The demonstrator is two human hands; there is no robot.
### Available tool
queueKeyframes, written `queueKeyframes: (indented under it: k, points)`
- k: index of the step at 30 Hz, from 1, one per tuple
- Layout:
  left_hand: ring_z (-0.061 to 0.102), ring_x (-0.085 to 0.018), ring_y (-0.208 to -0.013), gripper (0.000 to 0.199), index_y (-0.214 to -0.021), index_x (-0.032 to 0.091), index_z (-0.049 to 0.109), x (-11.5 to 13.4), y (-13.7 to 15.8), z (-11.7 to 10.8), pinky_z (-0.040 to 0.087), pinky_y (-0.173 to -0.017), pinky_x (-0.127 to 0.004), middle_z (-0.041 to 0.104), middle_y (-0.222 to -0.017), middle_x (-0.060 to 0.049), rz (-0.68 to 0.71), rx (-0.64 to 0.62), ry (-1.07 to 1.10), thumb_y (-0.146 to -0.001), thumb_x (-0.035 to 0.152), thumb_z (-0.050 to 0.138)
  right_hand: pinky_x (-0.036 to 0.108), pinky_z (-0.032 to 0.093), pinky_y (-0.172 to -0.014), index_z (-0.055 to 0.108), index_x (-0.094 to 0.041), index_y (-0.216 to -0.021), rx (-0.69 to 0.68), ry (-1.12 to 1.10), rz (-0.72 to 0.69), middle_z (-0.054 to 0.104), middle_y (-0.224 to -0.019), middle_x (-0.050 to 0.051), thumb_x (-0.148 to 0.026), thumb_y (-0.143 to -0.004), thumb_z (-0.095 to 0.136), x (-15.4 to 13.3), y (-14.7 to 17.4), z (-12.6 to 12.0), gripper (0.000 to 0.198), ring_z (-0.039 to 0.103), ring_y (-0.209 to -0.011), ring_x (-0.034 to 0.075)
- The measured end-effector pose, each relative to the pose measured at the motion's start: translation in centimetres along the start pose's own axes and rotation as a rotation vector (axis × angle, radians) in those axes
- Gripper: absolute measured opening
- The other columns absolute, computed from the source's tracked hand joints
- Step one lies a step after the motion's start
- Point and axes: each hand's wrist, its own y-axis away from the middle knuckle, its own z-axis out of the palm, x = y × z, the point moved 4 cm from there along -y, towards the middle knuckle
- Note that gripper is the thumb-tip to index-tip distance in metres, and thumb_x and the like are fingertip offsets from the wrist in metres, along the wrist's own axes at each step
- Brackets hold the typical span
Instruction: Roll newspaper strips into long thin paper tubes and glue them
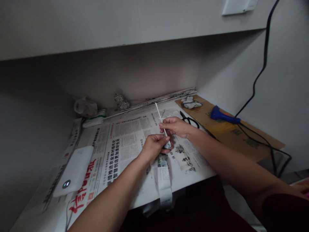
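Observation:
Over the newspaper sheets, a thin white stick slants up and away from my hands. My right hand pinches the stick partway along its length. Lower down, my left hand has thumb and fingers closed on the stick's near end, where some crumpled printed paper shows. From beneath that end a printed paper strip runs toward me and hangs over the table's front edge. Whether the strip is joined to the stick is hidden by my fingers.
Black-handled scissors lie beyond my right hand. A blue glue gun with a black cable rests on cardboard. Long thin sticks lie along the back. A white device with a lit display sits at left, a plastic bag behind.

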Motion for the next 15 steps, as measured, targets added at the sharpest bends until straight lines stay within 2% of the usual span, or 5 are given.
queueKeyframes:
  k: [3,5,9,15]
  points:
    - [0.064,-0.016,-0.065,0.035,-0.079,0.01,0.069,0.15,0.05,-0.06,0.054,-0.057,-0.025,0.068,-0.076,-0.011,0.01,0.013,0.01,-0.068,0.043,0.071,0.021,0.051,-0.055,0.066,-0.012,-0.08,-0.09,0.029,0.031,0.066,-0.079,0.005,-0.036,-0.07,0.074,-0.04,0.21,0.08,0.027,0.061,-0.066,0.011]
    - [0.065,-0.015,-0.065,0.034,-0.078,0.01,0.069,0.21,0.08,-0.07,0.054,-0.057,-0.026,0.068,-0.076,-0.01,0.011,0.017,0.016,-0.069,0.042,0.071,0.021,0.05,-0.053,0.065,-0.012,-0.076,-0.093,0.047,0.034,0.066,-0.076,0.005,-0.034,-0.069,0.075,0.08,0.15,0.0,0.025,0.059,-0.061,0.01]
    - [0.065,-0.015,-0.065,0.032,-0.081,0.01,0.069,0.21,0.08,-0.06,0.054,-0.055,-0.025,0.068,-0.078,-0.01,0.006,0.015,0.008,-0.07,0.04,0.071,0.017,0.046,-0.047,0.061,-0.013,-0.068,-0.013,0.046,0.014,0.063,-0.067,0.001,-0.032,-0.066,0.077,0.38,-0.16,-0.14,0.025,0.055,-0.053,0.007]
    - [0.064,-0.015,-0.065,0.031,-0.083,0.01,0.069,0.16,0.05,-0.01,0.054,-0.056,-0.025,0.068,-0.083,-0.012,0.005,0.002,0.002,-0.072,0.039,0.069,0.02,0.044,-0.041,0.065,-0.012,-0.08,-0.128,0.082,0.077,0.063,-0.068,0.003,-0.04,-0.07,0.073,0.35,0.18,0.39,0.031,0.056,-0.049,0.01]
